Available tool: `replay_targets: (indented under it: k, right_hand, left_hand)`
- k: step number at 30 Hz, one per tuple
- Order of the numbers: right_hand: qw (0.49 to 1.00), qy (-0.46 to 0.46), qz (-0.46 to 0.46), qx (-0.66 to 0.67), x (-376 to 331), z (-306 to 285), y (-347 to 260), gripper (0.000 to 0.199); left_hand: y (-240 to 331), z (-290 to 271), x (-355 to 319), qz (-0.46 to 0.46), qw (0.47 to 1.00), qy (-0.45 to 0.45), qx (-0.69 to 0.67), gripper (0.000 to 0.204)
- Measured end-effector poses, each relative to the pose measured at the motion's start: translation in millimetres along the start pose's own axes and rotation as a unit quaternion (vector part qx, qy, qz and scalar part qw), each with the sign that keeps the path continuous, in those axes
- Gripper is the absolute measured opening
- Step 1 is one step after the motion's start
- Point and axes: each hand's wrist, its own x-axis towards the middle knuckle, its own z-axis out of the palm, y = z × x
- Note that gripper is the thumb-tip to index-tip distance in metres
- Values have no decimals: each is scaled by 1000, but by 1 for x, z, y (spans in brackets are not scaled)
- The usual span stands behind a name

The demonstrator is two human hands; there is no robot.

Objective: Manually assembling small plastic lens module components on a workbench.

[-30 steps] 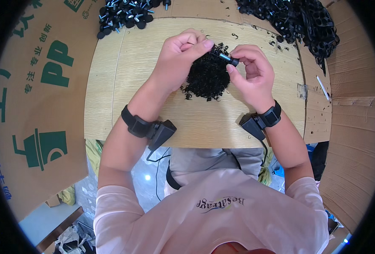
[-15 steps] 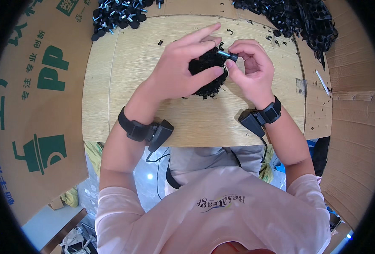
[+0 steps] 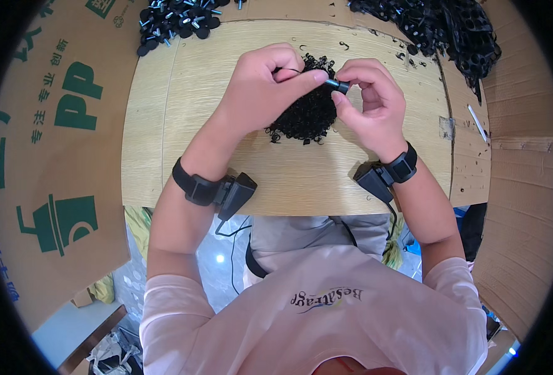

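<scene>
My right hand (image 3: 376,103) pinches a levelling foot (image 3: 342,87), a black round base with a bright metal screw that points left. To its left, my left hand (image 3: 261,90) has its fingers curled in and its thumb stretched to the screw. A thin dark curved strip shows at those curled fingers; what else they hold is hidden. Beneath both hands lies a pile of curly black scraps (image 3: 307,119) on the wooden board, partly covered by my left hand.
Many more levelling feet (image 3: 179,19) lie heaped at the back left. Black perforated rubbery pieces (image 3: 470,37) are piled at the back right, with loose scraps near them. A white stick (image 3: 477,122) rests at the right. Cardboard walls (image 3: 58,162) stand on both sides.
My left fingers, stretched out before, have curled in, and the thumb has moved up to the screw. More of the scrap pile shows. My right hand keeps its hold.
</scene>
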Motion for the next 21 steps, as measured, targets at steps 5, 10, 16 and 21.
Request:
replay_targets:
  k: [5,10,16,21]
  right_hand:
    - [999,13,12,38,-1,2,1,27]
    - [958,120,200,166,3,-15,7,18]
    - [920,183,217,270,10,-34,20,18]
    - [917,154,242,276,6,-31,25,17]
  left_hand:
    - [-1,12,0,-2,969,5,-248,35]
    - [2,-4,1,-63,931,63,-355,34]
    - [0,-8,3,48,935,-22,-352,27]
    - [-7,13,1,23,986,-35,-163,19]
